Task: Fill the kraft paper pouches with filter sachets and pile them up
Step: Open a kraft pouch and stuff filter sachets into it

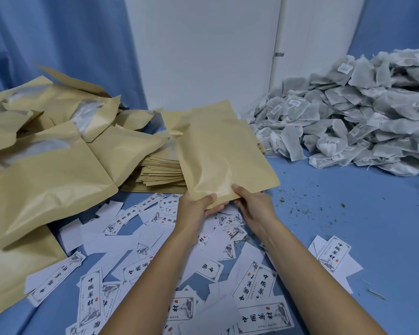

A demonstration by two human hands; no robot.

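1. The blue-covered table (348, 213) carries everything we work with.
2. The heap of filter sachets (361, 122) lies at our right, well apart from our hands. They look soft, light and loosely tangled by strings and tags, so we judge that one should be lifted by its body, not its tag.
3. The pile of filled pouches (49, 151) slumps at our left, puffy and uneven; anything added there may slide.
4. Printed labels (155, 262) lie scattered under our forearms.
5. The stack of flat pouches (160, 172) sits centre, behind the one we hold.
6. The kraft pouch (218, 151) is raised above the table, tilted away from us. It looks thin, light, fairly stiff and flat, probably unfilled. We cannot tell which end is its mouth.
7. Our left hand (196, 209) curls round its near edge, thumb on top. Our right hand (254, 209) pinches the same edge just beside it.
8. Dry crumbs (312, 201) dot the cloth.
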